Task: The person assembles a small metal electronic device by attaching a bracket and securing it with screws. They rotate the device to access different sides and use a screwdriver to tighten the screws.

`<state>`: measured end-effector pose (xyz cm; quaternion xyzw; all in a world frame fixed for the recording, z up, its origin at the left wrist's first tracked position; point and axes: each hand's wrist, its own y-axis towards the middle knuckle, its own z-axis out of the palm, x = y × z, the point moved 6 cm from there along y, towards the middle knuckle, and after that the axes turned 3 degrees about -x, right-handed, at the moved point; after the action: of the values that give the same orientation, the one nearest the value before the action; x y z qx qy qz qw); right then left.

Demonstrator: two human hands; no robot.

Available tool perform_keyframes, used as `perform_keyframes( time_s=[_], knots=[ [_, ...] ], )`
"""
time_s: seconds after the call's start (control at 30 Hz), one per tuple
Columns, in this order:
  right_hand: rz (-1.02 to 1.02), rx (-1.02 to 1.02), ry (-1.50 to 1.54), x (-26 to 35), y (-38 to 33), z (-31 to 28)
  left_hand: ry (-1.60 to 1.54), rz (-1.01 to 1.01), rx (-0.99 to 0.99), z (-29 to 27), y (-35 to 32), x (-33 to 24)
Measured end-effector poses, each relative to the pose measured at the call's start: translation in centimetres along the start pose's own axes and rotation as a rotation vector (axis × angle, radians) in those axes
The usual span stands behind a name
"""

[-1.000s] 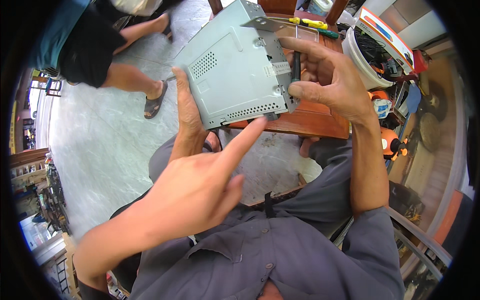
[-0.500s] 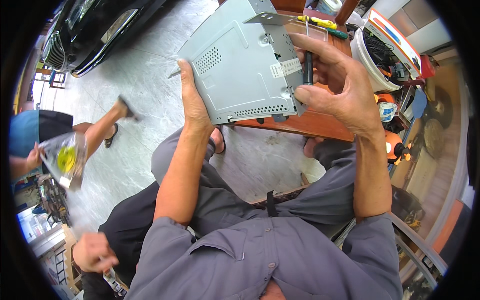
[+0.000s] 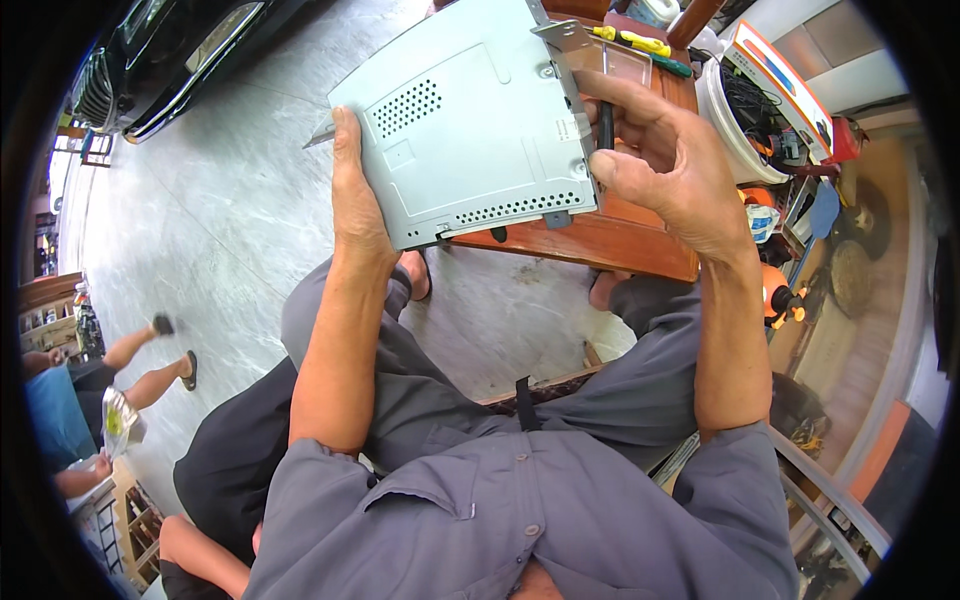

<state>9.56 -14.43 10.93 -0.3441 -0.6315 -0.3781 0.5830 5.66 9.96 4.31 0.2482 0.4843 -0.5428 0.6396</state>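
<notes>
A silver sheet-metal housing of an electronic unit [image 3: 450, 140], with punched vent holes and side brackets, is held up in front of me, its broad face toward me. My left hand [image 3: 360, 190] grips its left edge, thumb lying on the face and the other fingers hidden behind. At the opposite edge, my right hand [image 3: 670, 165] has its fingers curled around a black-handled screwdriver [image 3: 605, 127]. The thumb and fingertips of that hand rest at or very near the housing's side. The screwdriver's tip cannot be made out.
Under the housing stands a reddish wooden stool or small table [image 3: 600, 245], with yellow [image 3: 632, 41] and green-handled [image 3: 671, 66] tools on it. A white bucket of black cables [image 3: 750, 105] is at right. One person [image 3: 75, 400] walks at left; another sits close beside me.
The housing has turned, showing its broad face more squarely and less of its labelled side. The walking person has moved farther off toward the lower left; the seated neighbour's hand has dropped back.
</notes>
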Motion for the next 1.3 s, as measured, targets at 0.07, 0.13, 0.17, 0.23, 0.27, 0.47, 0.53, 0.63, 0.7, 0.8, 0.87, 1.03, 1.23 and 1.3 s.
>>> perform_keyframes(
  time_s=[0.07, 0.13, 0.17, 0.23, 0.27, 0.47, 0.53, 0.63, 0.7, 0.8, 0.87, 1.03, 1.23, 1.3],
  knots=[
    [0.018, 0.003, -0.009, -0.2, 0.1, 0.0, -0.002, -0.016, -0.005, -0.2, 0.0, 0.0],
    [0.037, 0.011, -0.006, -0.4, 0.1, 0.1, 0.007, -0.033, -0.002, -0.3, -0.2, -0.2],
    [0.04, 0.008, -0.005, -0.5, 0.1, 0.1, 0.014, -0.041, -0.017, -0.4, -0.3, -0.3],
    [0.046, 0.006, -0.004, -0.4, 0.1, 0.4, 0.026, -0.054, -0.051, -0.5, -0.6, -0.7],
    [0.044, 0.006, -0.005, -0.4, 0.1, 0.4, 0.024, -0.054, -0.04, -0.5, -0.6, -0.8],
    [0.039, 0.035, -0.022, -0.3, 0.4, 0.8, -0.003, -0.029, -0.019, -0.9, -0.6, -1.2],
    [0.04, 0.044, -0.014, -0.5, 0.4, 0.8, 0.001, -0.03, -0.019, -1.2, -0.6, -1.3],
    [0.068, 0.041, -0.013, -0.7, 0.4, 1.0, -0.022, -0.023, 0.004, -1.4, -0.5, -1.5],
    [0.054, 0.025, -0.019, -0.7, 0.3, 1.0, 0.006, -0.004, -0.002, -1.4, -0.5, -1.6],
    [0.056, 0.023, -0.046, -0.8, 0.3, 1.0, 0.052, 0.028, 0.008, -1.8, -0.4, -1.7],
    [0.067, 0.031, -0.057, -0.9, 0.3, 1.1, 0.063, 0.041, 0.021, -1.9, -0.4, -1.7],
    [0.097, 0.071, -0.053, -2.1, 0.5, 1.2, 0.035, 0.005, -0.012, -2.7, 0.1, -1.1],
    [0.17, 0.045, -0.076, -4.1, 0.0, 2.5, 0.083, 0.0, -0.025, -4.7, 1.1, -0.1],
    [0.179, 0.051, -0.089, -4.4, 0.0, 2.6, 0.126, -0.023, -0.034, -5.2, 1.3, 0.1]
  ],
)
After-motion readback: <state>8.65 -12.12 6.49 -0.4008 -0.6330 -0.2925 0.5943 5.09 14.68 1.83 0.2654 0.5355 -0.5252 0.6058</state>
